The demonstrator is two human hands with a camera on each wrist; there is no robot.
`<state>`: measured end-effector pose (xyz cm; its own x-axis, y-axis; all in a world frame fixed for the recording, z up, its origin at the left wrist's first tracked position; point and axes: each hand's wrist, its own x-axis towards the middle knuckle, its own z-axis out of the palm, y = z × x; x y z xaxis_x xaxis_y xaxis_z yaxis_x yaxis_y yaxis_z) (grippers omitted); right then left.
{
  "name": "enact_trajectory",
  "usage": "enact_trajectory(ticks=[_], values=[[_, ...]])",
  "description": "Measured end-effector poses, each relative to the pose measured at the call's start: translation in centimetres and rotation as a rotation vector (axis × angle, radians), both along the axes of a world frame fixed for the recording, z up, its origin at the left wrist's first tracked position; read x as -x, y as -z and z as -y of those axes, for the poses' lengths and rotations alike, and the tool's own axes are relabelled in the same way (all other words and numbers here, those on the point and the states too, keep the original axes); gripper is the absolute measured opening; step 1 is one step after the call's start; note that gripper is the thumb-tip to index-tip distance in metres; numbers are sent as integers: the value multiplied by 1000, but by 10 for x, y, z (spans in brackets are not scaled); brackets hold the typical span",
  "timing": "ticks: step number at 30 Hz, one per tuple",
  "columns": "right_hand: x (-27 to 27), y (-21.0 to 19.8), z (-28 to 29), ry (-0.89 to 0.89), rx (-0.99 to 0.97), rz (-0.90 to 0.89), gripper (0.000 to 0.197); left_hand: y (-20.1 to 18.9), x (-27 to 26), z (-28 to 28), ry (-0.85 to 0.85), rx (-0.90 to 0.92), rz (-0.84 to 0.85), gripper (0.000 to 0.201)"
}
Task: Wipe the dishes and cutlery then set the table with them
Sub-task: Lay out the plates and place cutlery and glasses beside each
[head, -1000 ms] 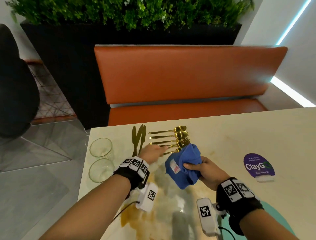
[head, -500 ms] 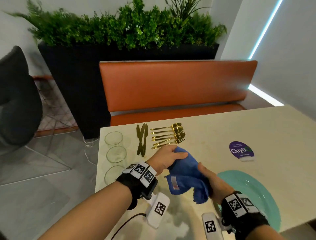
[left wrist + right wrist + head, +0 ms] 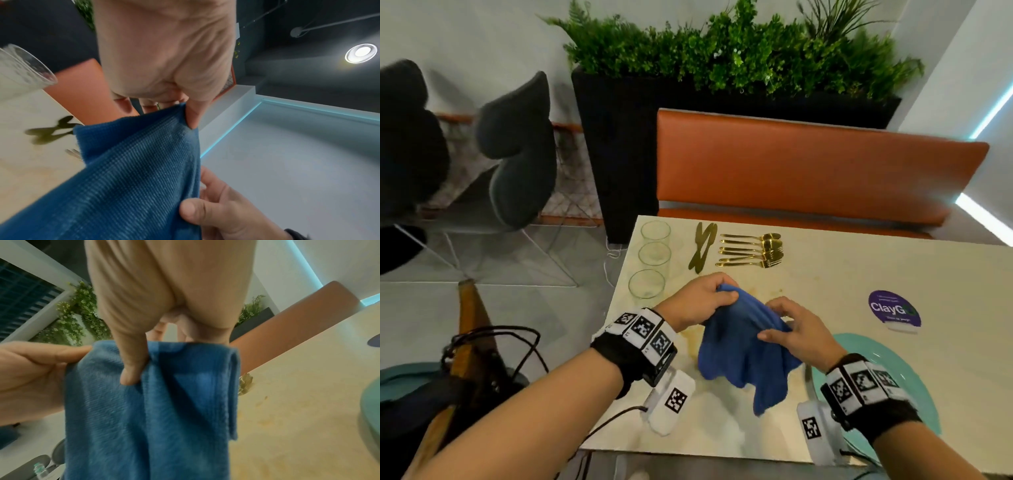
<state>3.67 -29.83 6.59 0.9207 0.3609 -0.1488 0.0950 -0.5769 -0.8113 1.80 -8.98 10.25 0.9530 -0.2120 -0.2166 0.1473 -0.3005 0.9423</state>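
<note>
Your bare forearms end in black wrist straps (image 3: 631,359) carrying white blocks (image 3: 864,382) printed with black square codes.

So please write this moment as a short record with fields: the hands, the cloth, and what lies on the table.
left hand: left hand pinches the top edge of the blue cloth
right hand: right hand pinches the same edge, further right
cloth: held up above the table, hanging down
glasses: three glasses in a row near the left edge
cutlery: gold knives beside gold spoons and forks, untouched
plate: teal plate under the right wrist
sticker: purple sticker on the table
</note>
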Motion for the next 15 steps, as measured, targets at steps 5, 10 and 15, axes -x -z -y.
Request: enact_trajectory(ticks=[5, 10, 15], values=[[13, 4, -9, -48, 127, -14, 23, 10, 26, -29, -23, -55, -17, 20], [20, -1, -38, -124, 220, 40, 29, 15, 41, -74, -91, -22, -31, 20], [15, -1, -83, -120, 275, 40, 30, 27, 44, -119, -165, -220, -7, 22]])
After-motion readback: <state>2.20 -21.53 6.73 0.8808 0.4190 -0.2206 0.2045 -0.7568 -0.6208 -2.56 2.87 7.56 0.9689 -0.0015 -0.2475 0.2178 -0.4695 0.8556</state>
